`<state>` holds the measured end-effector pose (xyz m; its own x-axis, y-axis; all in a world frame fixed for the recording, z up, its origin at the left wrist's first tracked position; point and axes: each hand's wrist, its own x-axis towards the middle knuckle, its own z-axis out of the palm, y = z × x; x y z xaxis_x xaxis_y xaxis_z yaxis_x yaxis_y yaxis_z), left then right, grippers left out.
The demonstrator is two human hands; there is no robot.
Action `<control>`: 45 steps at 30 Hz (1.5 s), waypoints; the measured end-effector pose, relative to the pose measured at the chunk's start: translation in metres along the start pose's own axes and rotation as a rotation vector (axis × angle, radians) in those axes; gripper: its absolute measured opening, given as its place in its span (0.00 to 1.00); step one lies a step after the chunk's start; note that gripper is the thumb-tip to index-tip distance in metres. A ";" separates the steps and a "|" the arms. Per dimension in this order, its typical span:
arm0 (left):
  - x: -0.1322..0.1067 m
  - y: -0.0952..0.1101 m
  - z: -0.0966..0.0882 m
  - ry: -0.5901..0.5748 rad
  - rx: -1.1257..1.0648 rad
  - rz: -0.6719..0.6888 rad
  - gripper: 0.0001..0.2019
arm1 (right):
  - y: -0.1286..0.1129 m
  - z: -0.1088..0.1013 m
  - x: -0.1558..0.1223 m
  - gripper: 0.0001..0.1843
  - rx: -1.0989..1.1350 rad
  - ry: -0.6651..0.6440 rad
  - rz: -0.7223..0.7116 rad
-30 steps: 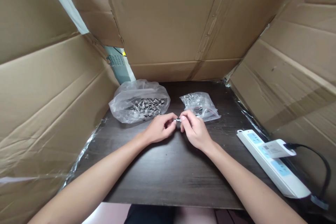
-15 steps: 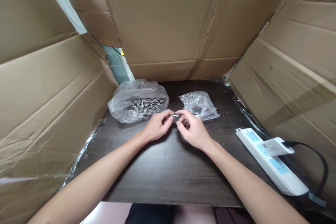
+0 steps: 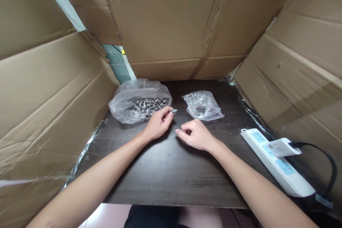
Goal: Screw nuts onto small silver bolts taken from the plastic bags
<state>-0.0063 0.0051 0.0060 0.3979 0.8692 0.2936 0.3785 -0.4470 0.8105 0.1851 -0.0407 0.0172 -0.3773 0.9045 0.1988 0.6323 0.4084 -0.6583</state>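
The small piece in your left hand looks like shiny metal, and so do the glossy bits at your 11 o'clock, in a thin, crinkly, cloudy plastic bag. Your 1 o'clock zip bag is clearer, glossier plastic. Tabletop's smooth wood-look with a soft sheen. 2 o'clock: smooth plastic power strip. 12 o'clock: matt cardboard, glossy tape.

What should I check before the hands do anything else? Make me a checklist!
1. Left hand has the small metal piece: ok, pinched at the fingertips.
2. Right hand holding nothing: cannot tell, its curled fingers hide the palm.
3. Hands apart from each other: ok, there's a gap.
4. Big plastic bag open: ok, metal pieces show inside.
5. Small plastic bag sealed: cannot tell.
6. Power strip away from both hands: ok.
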 end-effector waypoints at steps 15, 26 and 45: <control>-0.007 0.004 0.001 -0.113 0.272 0.107 0.11 | 0.008 -0.002 0.006 0.21 0.319 0.124 0.119; -0.007 0.006 0.001 -0.138 0.509 0.094 0.13 | -0.002 -0.002 0.002 0.20 0.064 0.089 0.205; -0.008 0.005 0.006 -0.168 0.554 0.086 0.14 | -0.011 -0.026 0.005 0.10 0.894 0.522 -0.028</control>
<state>-0.0025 -0.0050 0.0049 0.5567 0.7996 0.2252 0.7017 -0.5977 0.3878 0.1943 -0.0374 0.0442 0.0910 0.9237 0.3721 -0.1860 0.3829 -0.9049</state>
